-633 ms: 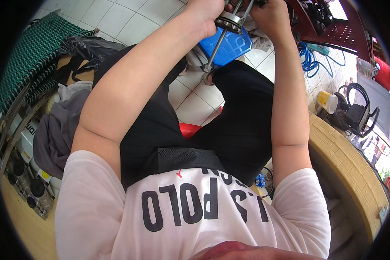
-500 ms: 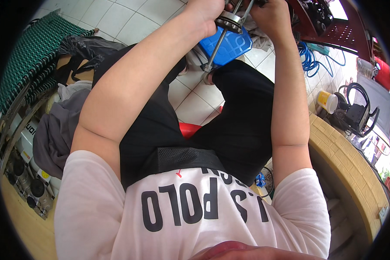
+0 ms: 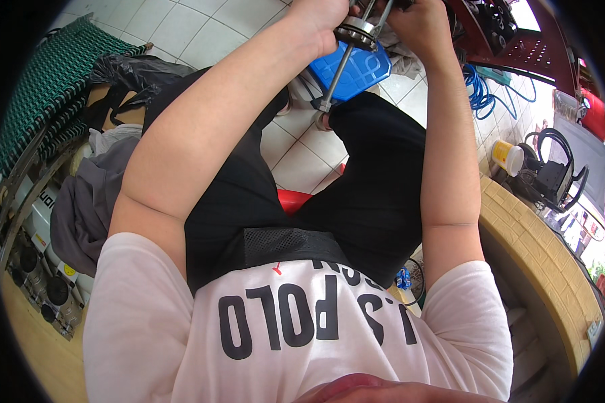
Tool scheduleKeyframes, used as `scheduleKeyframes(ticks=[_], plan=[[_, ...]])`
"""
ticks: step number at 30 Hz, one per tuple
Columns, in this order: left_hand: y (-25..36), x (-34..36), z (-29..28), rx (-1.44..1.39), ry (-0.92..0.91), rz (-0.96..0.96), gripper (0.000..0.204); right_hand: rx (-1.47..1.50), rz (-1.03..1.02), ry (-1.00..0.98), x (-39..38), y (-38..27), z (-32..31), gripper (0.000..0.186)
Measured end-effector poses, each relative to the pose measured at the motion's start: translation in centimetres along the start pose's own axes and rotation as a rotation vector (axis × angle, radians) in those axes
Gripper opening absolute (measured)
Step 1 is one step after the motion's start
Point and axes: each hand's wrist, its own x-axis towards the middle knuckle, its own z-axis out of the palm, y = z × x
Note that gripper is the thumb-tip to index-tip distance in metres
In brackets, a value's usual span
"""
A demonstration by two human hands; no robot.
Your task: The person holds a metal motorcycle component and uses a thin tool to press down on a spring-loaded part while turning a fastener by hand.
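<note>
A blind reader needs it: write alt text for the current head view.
The left hand and right hand, cropped by the top edge, are at a metal rod with a disc, in front of a blue plastic item. White tiles lie below; green webbing shows left, a blue coil right.

The left hand (image 3: 321,25) and right hand (image 3: 415,23) flank a metal ring (image 3: 357,33) at the top edge, which cuts off their fingers. A rod (image 3: 338,75) slants down below the ring, across a blue plastic panel (image 3: 364,70). White tiles (image 3: 212,43) show beyond. At left are a green woven seat (image 3: 44,87), a black bag (image 3: 138,75) and a grey cloth (image 3: 91,201); at right, a blue cable (image 3: 476,95) and a tub (image 3: 508,158).
</note>
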Motion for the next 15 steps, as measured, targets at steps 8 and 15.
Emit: scheduleKeyframes(ticks=[8, 15], plan=[[-0.02, 0.01, 0.08, -0.017, -0.017, -0.04, 0.032, -0.044, 0.007, 0.041, 0.1, -0.35, 0.0, 0.029], [-0.31, 0.47, -0.24, -0.016, -0.023, -0.044, 0.033, -0.078, 0.023, -0.008, 0.07, 0.01, -0.03, 0.031]])
